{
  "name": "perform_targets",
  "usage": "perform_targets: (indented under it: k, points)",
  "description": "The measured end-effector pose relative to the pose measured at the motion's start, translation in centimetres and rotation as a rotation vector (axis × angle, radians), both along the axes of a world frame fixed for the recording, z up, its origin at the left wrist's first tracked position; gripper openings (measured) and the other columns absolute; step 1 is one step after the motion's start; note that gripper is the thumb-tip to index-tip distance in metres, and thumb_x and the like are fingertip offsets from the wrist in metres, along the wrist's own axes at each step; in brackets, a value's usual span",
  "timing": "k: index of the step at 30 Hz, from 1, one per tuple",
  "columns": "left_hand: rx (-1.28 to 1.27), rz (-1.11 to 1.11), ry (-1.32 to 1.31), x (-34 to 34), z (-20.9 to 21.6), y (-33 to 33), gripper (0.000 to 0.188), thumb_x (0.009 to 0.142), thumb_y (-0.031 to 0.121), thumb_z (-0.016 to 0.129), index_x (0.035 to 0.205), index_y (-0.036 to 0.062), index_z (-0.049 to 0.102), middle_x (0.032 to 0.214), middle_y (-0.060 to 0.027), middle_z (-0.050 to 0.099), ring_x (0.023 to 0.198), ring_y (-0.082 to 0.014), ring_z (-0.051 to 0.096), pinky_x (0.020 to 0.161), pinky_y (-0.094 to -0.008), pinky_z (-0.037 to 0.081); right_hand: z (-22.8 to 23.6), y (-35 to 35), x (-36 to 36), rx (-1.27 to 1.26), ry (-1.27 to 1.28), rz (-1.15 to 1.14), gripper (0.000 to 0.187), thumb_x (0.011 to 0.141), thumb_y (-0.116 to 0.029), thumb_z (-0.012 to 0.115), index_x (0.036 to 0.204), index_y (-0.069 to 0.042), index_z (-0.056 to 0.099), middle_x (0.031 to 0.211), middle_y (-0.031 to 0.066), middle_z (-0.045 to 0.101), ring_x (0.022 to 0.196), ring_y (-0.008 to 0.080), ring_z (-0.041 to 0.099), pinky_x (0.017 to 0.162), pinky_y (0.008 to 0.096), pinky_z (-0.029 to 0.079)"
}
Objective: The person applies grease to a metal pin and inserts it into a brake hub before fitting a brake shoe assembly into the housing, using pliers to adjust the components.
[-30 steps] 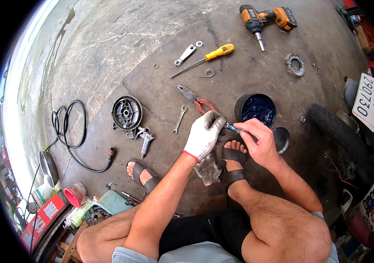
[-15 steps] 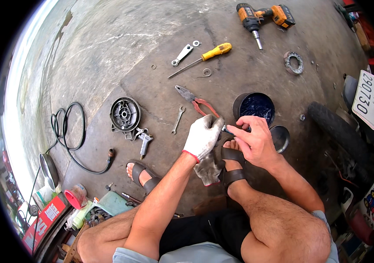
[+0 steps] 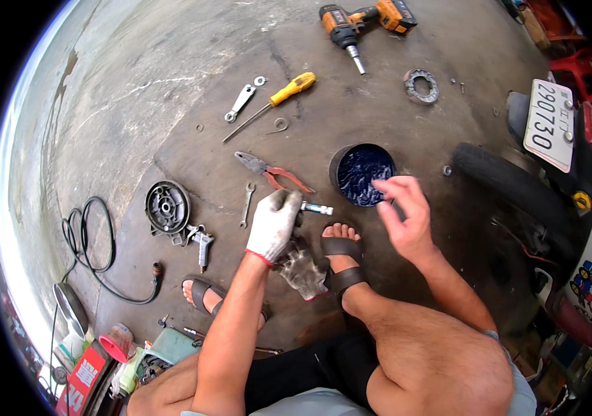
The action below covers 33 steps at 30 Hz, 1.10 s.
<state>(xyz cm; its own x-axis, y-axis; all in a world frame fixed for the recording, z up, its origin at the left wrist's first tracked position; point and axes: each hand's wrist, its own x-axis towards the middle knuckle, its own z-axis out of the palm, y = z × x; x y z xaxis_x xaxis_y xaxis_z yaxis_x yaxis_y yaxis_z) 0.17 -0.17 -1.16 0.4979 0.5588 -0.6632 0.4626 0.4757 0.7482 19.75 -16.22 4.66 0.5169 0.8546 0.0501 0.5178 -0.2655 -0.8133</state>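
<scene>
My left hand [image 3: 273,223], in a white knit glove with a red cuff, is closed around a short metal pin [image 3: 317,208] smeared with blue grease. The pin's end sticks out to the right. A second, dirty grey glove [image 3: 301,272] hangs or lies just below this hand; I cannot tell whether it is gripped. My bare right hand [image 3: 408,216] is at the near right rim of a round tin of dark blue grease [image 3: 365,175]. Its thumb and fingers are bent but apart, slightly blurred, with nothing visible between them. Red-handled pliers [image 3: 275,172] lie beyond the left hand.
An open-end wrench [image 3: 248,205], yellow screwdriver [image 3: 271,104], impact driver [image 3: 351,35] and brake shoes [image 3: 421,87] lie on the floor. At left are a round hub casting [image 3: 168,208], an air gun [image 3: 201,246] and a black hose [image 3: 108,256]. A motorbike tyre [image 3: 518,187] stands at right.
My right hand has left the pin and moved over to the grease tin. The left hand keeps its hold on the pin, now exposed. The whole view has shifted, with floor items appearing further left.
</scene>
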Motion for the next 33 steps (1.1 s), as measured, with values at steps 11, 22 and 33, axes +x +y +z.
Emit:
perform_targets:
  k: [11,22,33]
  points:
    - [-0.06,0.09,0.005,-0.6,-0.5,0.6,0.029,0.101,0.031,0.059,0.086,0.0057,0.061,0.065,0.0008,0.056,0.051,-0.0085,0.05,0.046,-0.0265,0.041,-14.1,-16.4,7.7,-0.348,-0.083,-0.641,0.046,0.086,0.0,0.067,0.131,-0.004,0.056,0.089,0.0074,0.064,0.076,0.0173,0.062,0.073,0.0329,0.053]
    - [-0.029,0.089,0.018,-0.5,-0.5,0.6,0.029,0.102,0.028,0.058,0.085,0.0044,0.059,0.065,-0.0001,0.055,0.051,-0.0085,0.05,0.045,-0.0262,0.039,-15.9,-16.6,8.1,-0.394,-0.027,-0.711,0.045,0.083,0.002,0.067,0.127,-0.005,0.057,0.085,0.0068,0.064,0.078,0.0196,0.062,0.076,0.0351,0.053]
    - [-0.02,0.076,0.007,-0.2,-0.8,0.3,0.029,0.102,0.028,0.058,0.085,0.0043,0.058,0.065,0.0001,0.055,0.05,-0.0083,0.049,0.045,-0.0261,0.039,-2.7,-3.2,3.6,-0.163,-0.438,-0.023,0.035,0.079,0.002,0.064,0.111,-0.01,0.073,0.095,0.0096,0.058,0.089,0.0277,0.057,0.08,0.0393,0.043]
